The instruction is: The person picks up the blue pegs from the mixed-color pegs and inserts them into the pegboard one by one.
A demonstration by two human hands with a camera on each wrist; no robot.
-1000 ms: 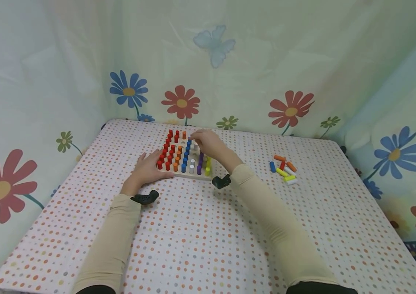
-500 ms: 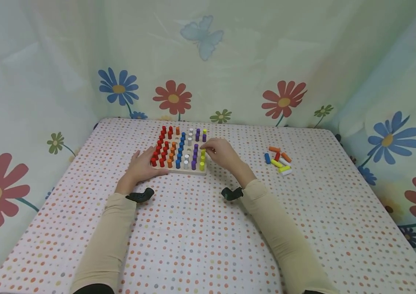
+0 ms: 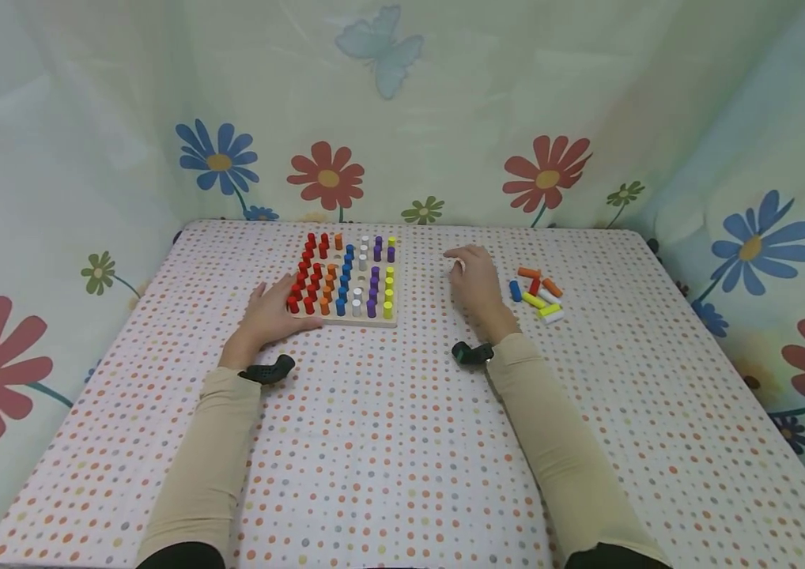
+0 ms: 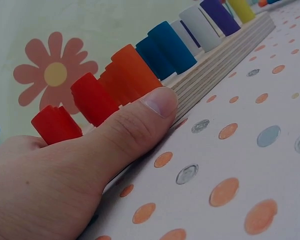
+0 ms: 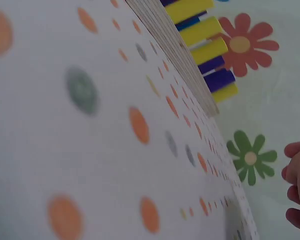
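A wooden pegboard (image 3: 377, 322) lies on the table, set with upright pegs in red, orange, blue, white, purple and yellow rows. My left hand (image 3: 269, 314) holds its near left corner. In the left wrist view the thumb (image 4: 140, 120) lies along the front edge, beside red and orange pegs (image 4: 132, 70); the other fingers are mostly hidden. Between the board and a loose pile of pegs hovers my right hand (image 3: 477, 288), fingers loosely bent, nothing visible in it. Only some of its fingertips (image 5: 292, 175) enter the right wrist view, apart from the yellow pegs (image 5: 210, 50).
The pile to the right of my right hand has orange pegs (image 3: 529, 273), a blue peg (image 3: 515, 291), a red peg (image 3: 534, 286), yellow pegs (image 3: 534, 300) and white pegs (image 3: 553, 317). A dotted cloth (image 3: 402, 442) covers the table. A flowered curtain (image 3: 445, 103) stands behind.
My right hand has left the board's back part, come down along its right side, and moved right toward the loose pegs. My left hand stays at the corner. The head view has shifted slightly.
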